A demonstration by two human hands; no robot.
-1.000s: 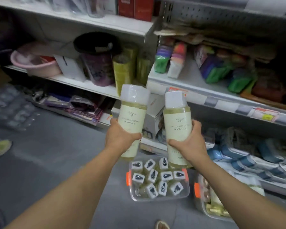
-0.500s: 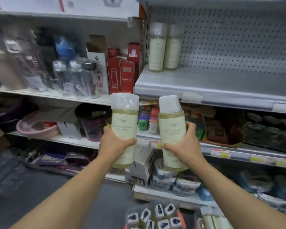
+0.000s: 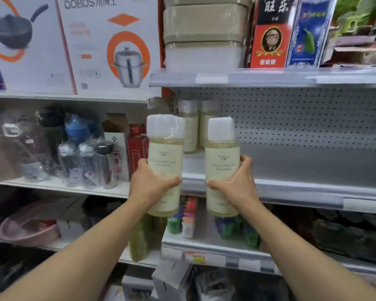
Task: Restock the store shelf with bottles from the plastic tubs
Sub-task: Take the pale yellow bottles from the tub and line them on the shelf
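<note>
1. Head view: the left hand (image 3: 149, 187) grasps the left bottle (image 3: 165, 165) upright, fingers wrapped round its label.
2. The right hand (image 3: 237, 184) grasps the right bottle (image 3: 222, 166) likewise.
3. Both bottles are held near the grey shelf (image 3: 291, 170); two stocked bottles (image 3: 199, 127) stand at its far left.

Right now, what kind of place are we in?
Most likely a shop. Metal shelves carry price tags, boxed cookware sits up top, and each hand holds a bottle for restocking.
</note>
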